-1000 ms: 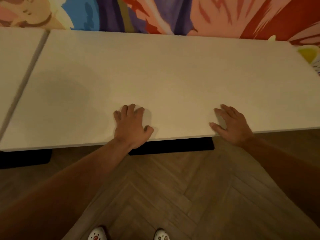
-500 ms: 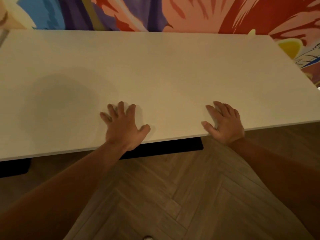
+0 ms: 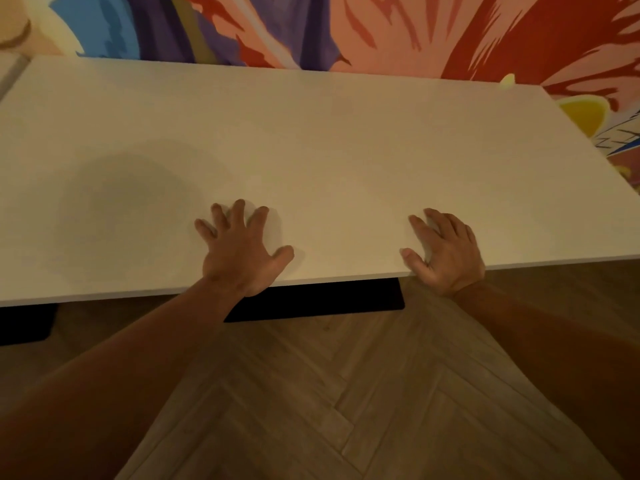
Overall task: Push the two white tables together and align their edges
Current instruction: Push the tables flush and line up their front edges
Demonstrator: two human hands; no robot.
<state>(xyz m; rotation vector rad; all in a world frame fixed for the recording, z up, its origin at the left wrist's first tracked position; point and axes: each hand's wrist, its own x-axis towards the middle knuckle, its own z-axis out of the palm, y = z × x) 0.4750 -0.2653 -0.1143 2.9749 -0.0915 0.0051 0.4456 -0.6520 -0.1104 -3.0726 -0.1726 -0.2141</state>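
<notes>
2 hands lie flat on the near edge of the white table (image 3: pixel 311 150), which stands against the painted wall (image 3: pixel 381 29). Left hand (image 3: pixel 242 251) spreads its fingers on the top, grasping nothing; right hand (image 3: pixel 446 251) rests likewise, relaxed, thumb at the rim. Only a sliver of the second table (image 3: pixel 10 69) shows at far left, a thin gap between. Herringbone floor (image 3: pixel 346 393) lies below.

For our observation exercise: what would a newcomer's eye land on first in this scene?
The colourful mural across the far wall grabs attention first. Next, the broad white table filling the middle, with the left hand and right hand spread flat on its near edge, above a herringbone wood floor.
</notes>
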